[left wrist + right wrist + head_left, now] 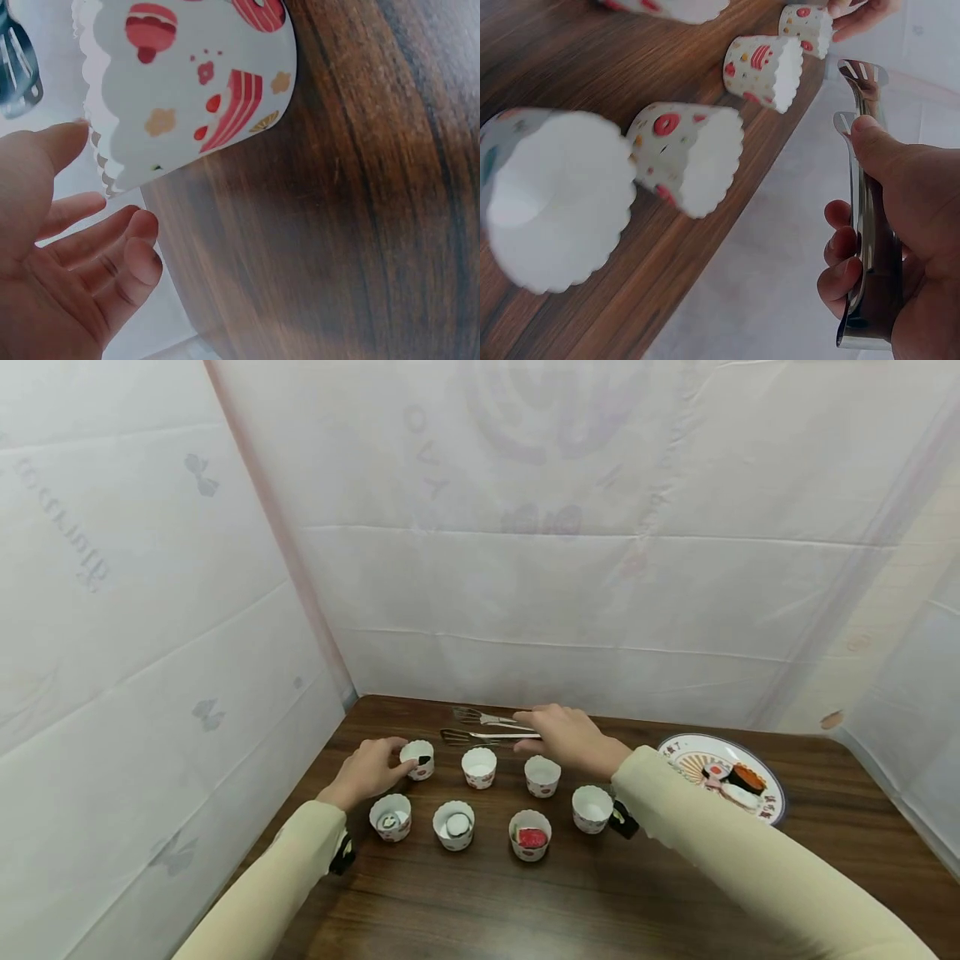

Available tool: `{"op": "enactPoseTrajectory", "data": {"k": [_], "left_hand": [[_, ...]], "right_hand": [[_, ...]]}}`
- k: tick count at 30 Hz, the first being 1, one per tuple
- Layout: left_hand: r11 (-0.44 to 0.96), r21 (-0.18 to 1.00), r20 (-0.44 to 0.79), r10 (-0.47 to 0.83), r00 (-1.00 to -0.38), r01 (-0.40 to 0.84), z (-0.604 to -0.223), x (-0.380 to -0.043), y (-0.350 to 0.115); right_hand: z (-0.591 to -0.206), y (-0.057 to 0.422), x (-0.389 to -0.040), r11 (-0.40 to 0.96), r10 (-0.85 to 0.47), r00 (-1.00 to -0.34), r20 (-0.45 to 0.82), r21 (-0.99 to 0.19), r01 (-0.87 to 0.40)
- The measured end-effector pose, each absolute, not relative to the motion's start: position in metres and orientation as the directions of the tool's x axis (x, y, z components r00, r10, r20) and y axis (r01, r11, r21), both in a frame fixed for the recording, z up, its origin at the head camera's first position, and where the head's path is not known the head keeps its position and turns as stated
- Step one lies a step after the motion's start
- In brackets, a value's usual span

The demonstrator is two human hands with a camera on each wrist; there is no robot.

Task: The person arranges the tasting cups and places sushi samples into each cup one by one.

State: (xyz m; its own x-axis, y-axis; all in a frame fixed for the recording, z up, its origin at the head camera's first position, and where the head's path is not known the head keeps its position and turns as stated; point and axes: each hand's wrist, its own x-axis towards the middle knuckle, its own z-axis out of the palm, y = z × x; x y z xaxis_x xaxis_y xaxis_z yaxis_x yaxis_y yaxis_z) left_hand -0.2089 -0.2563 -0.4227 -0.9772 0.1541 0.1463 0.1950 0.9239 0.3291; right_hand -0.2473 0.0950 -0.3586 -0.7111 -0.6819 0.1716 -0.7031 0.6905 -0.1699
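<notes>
At the back left of the table, my left hand (367,772) pinches the scalloped rim of a white paper cup (417,772) between thumb and fingers. Something dark shows inside this cup; pink and red cakes are printed on its wall (187,82). My right hand (573,739) grips shiny metal tongs (871,247), thumb on one side and curled fingers on the other. The slotted ends of the tongs point left, behind the back row of cups, with the two arms spread apart. Below them stand a white paper cup (479,768) and another paper cup (542,777).
In front, one cup (391,818) holds a small roll, one (453,827) a white round piece, and one (530,839) a red-topped piece. Another cup (592,810) stands near my right wrist. A plate (690,745) with sushi pieces lies right. White sheeting (525,593) hangs behind.
</notes>
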Motion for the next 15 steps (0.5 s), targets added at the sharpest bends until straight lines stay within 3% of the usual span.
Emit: {"op": "enactPoseTrajectory", "data": {"k": [6,15], "left_hand": [[0.919,0.321,0.209,0.166,-0.964,0.228,-0.418,-0.21,-0.256],[0.902,0.334,0.24,0.199,-0.95,0.273,-0.409,-0.211,-0.246]], "right_hand": [[-0.361,0.119,-0.249,0.72,-0.641,-0.748,0.175,-0.201,-0.664],[-0.36,0.152,-0.252,0.739,-0.622,-0.75,0.226,-0.146,-0.657]]}}
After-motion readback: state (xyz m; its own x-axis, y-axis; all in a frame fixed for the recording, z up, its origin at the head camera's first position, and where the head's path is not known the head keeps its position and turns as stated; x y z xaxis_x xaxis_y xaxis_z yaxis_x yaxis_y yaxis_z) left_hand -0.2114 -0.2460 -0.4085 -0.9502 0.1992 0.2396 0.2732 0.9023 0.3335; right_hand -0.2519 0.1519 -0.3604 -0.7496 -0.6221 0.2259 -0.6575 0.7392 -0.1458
